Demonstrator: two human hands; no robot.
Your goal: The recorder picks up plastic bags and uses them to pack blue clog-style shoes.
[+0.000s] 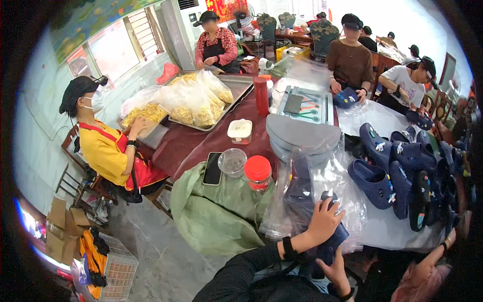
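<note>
A navy clog [336, 240] is held close in front of me, over the table's near edge. My left hand [323, 221] is closed around its upper part, fingers wrapped over a dark piece at the top. At the lower end my right hand [336, 272] grips the clog between thumb and fingers; part of that grip is hidden. Just beyond my hands lie clear plastic bags [341, 189], with another dark blue item [300, 176] inside or under one. To the right, a pile of navy clogs [371, 183] with small colourful charms covers the white tabletop.
Green sacking [214, 216] drapes the table edge at left, beside a phone [212, 168], a clear tub [232, 162] and a red-lidded jar [257, 171]. A grey case [304, 133] stands ahead. Bags of yellow pieces [204, 108] fill a tray. Several people sit around.
</note>
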